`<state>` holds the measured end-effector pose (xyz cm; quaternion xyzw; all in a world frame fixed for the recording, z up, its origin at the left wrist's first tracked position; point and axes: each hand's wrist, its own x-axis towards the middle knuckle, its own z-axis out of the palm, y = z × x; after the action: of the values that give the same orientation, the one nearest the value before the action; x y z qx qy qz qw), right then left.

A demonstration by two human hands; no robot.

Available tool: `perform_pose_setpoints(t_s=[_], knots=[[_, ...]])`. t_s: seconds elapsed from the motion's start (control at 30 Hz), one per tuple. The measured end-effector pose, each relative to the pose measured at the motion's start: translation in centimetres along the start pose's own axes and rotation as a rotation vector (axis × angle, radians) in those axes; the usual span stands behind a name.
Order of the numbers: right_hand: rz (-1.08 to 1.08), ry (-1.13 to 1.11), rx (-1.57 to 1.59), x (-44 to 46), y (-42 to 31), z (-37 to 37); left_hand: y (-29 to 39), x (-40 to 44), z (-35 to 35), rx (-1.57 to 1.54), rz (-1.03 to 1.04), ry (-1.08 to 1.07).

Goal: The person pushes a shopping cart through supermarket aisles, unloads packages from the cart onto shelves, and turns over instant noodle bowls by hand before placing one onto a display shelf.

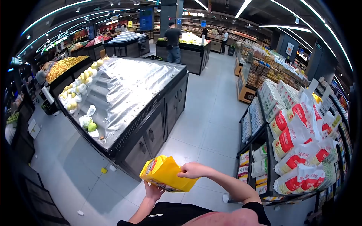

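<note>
I have both bare hands on a yellow package (166, 175), held in front of my black shirt (184, 214) and above a pale tiled floor (211, 113). The left hand (154, 191) is beneath the package's lower left end; its fingers seem clamped on it, though the package hides part of them. The right hand (191, 170) has thumb and fingers together, pinching the package's right side.

To my left, a yellow scrap (104, 170) lies on the floor near the foot of a dark display stand (154, 139). The stand's sloping top is covered with crumpled silver lining (132, 83). A green fruit (91, 127) sits at its near left corner, and pale fruits (81, 86), some in white foam netting, line its left edge.

To my right, large bags printed red and white (292, 139) are stacked on shelving.

Farther off, yellow fruit (66, 67) is heaped on another stand at left. Straight ahead, a person in a dark top (173, 39) faces away, beside a further produce stand (184, 56). Long light strips (243, 8) cross the dark ceiling.
</note>
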<state>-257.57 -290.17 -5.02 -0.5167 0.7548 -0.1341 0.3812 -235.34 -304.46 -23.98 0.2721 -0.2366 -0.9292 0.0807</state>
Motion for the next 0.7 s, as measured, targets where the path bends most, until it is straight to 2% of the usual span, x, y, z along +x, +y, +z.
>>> perform_pose_setpoints(t_s=[0.1, 0.17, 0.2, 0.27, 0.3, 0.33, 0.4, 0.43, 0.5, 0.57, 0.6, 0.67, 0.7], knots=[[-0.101, -0.003, 0.017, 2.6, 1.3, -1.8, 1.6, 0.4, 1.7, -0.048, 0.112, 0.042], [-0.122, 0.015, 0.041, 3.9, 3.2, -3.8, 2.4, 1.6, 3.5, -0.091, 0.149, -0.076], [-0.127, 0.038, 0.08, 4.2, 4.4, -4.5, 2.6, 2.9, 4.5, -0.089, 0.149, -0.067], [-0.146, 0.06, 0.134, 3.8, 6.2, -7.4, 3.0, 6.7, 6.5, 0.147, 0.279, -0.329], [-0.113, 0.121, 0.09, 2.6, 6.4, -9.5, 3.1, 9.0, 7.1, 0.047, 0.184, -0.315], [-0.083, 0.183, 0.04, 1.6, 7.0, -11.4, 3.5, 10.5, 8.7, 0.049, 0.185, -0.313], [-0.033, 0.209, 0.005, 1.5, 9.9, -14.7, 3.7, 13.9, 12.6, -0.179, 0.0, -0.422], [0.002, 0.237, 0.004, 1.5, 11.2, -16.2, 2.2, 17.3, 12.1, -0.102, 0.023, -0.467], [0.018, 0.329, -0.019, 2.4, 13.8, -19.4, 1.7, 20.5, 17.1, -0.098, -0.032, -0.488], [0.015, 0.299, -0.047, 3.1, 15.3, -22.2, 1.3, 22.6, 20.0, -0.183, -0.167, -0.513], [0.023, 0.28, -0.094, 3.7, 15.9, -23.6, 1.3, 22.9, 21.7, -0.171, -0.151, -0.497], [-0.04, 0.292, -0.069, 5.3, 18.0, -25.3, 2.0, 23.8, 25.1, 0.58, 0.25, -0.373], [-0.065, 0.28, -0.052, 5.9, 19.1, -26.2, 2.2, 25.0, 24.7, 0.449, 0.175, -0.36]])
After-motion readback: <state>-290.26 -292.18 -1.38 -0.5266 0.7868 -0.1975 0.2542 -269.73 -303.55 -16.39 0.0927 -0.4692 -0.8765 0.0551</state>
